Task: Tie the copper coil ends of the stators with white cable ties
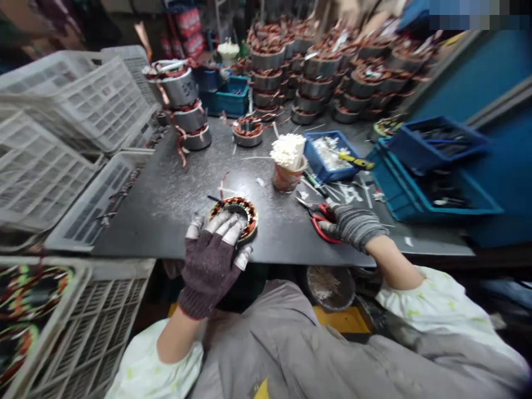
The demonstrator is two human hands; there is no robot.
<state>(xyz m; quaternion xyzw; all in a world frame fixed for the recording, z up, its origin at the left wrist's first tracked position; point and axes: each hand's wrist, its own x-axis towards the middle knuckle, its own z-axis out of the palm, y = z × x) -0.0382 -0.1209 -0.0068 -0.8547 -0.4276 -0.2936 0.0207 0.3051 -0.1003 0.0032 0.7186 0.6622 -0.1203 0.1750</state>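
Observation:
My left hand, in a dark purple knit glove with white-wrapped fingertips, lies over the near side of a motor stator. Its fingers are stretched and spread across the ring, covering part of it. Copper windings line the ring, and a lead with a black sleeve sticks up from its far left side. To the right, my right hand, in a grey striped glove, is closed at the red handles of the scissors. Their blades lie low over the table, pointing away to the left; my fingers partly hide the handles.
A cup of white sticks and a blue bin stand ahead on the dark table. Stacked stators line the back. White crates are at left, teal bins at right. A co-worker's arm shows behind.

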